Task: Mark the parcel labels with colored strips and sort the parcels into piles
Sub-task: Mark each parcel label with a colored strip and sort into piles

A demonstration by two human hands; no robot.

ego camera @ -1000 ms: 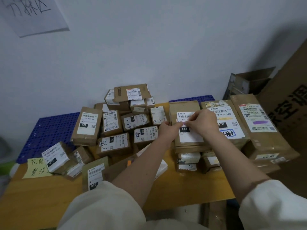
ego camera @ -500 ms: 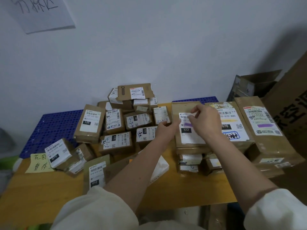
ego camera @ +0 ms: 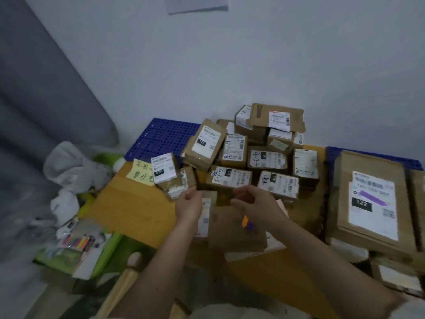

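Observation:
My left hand (ego camera: 188,203) grips the top left edge of a small upright brown parcel (ego camera: 206,217) with a white label, at the front of the table; motion blur softens the grip. Just to its right, my right hand (ego camera: 255,203) hovers with loosely curled fingers and holds nothing. Below that wrist, orange and purple strips (ego camera: 247,223) lie on a flat brown parcel (ego camera: 232,233). On the right, a large parcel (ego camera: 370,196) marked 122 has a purple strip (ego camera: 372,198) on its label. A pile of small labelled parcels (ego camera: 248,157) stands behind my hands.
A yellow handwritten note (ego camera: 140,172) lies on the wooden table (ego camera: 128,203). A blue plastic grid (ego camera: 165,137) sits behind it. On the left, a green tray (ego camera: 105,256) holds coloured markers (ego camera: 77,241). White cloth (ego camera: 73,166) is heaped beside a grey curtain.
The view has swung left. Both hands left the 122 parcel's label, now bearing a purple strip, and came down to the table's front, the left taking a small parcel.

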